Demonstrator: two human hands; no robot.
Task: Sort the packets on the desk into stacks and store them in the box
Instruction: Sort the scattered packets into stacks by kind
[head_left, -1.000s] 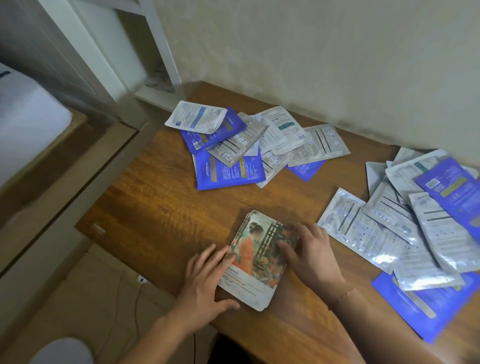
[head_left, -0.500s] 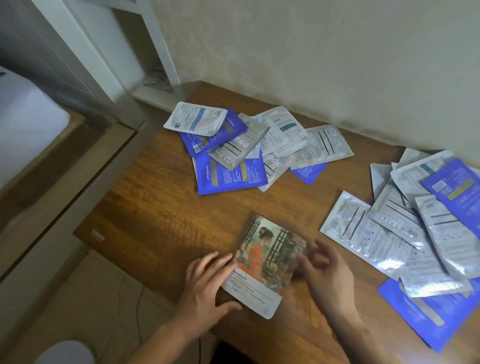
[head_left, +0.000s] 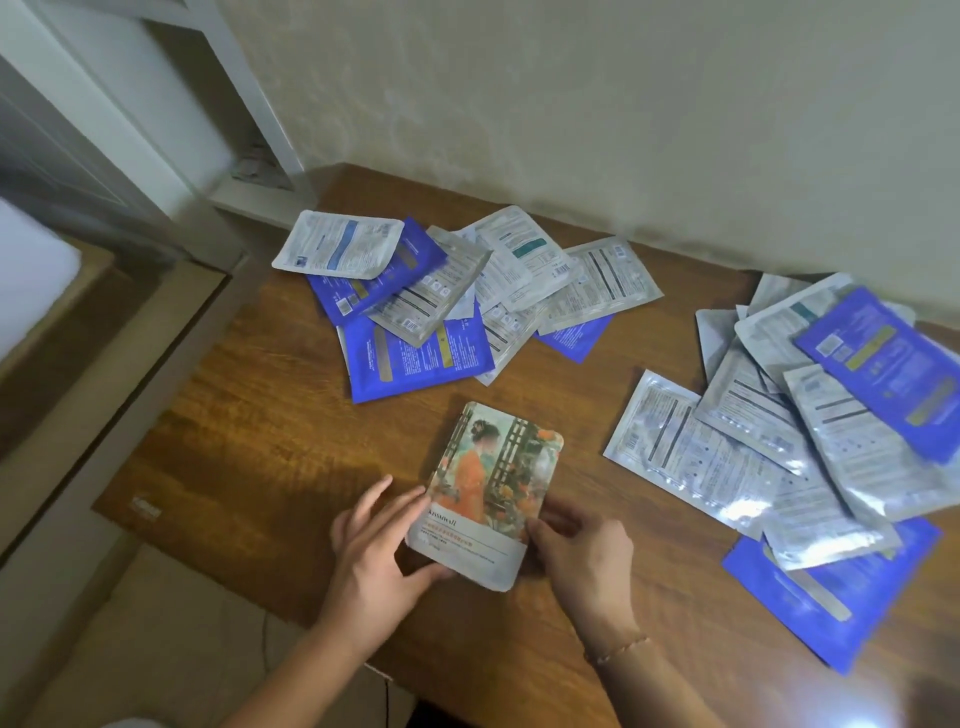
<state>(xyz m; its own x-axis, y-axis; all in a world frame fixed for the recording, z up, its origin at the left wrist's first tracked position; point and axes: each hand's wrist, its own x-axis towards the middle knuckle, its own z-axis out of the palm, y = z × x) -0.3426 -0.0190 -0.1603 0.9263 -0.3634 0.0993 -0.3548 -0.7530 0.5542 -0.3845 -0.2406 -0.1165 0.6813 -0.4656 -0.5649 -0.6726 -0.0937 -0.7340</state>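
Wooden desk (head_left: 270, 415) stands against a cream textured wall (head_left: 623, 104). White frame (head_left: 156, 104) at far left. Bed with white mattress (head_left: 31, 270) on the left. Tiled floor (head_left: 156, 649) near left. Thin bracelet (head_left: 618, 649) at near right.

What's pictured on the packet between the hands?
A figure in orange beside a dark lattice, white band below, on the illustrated packet; head view.
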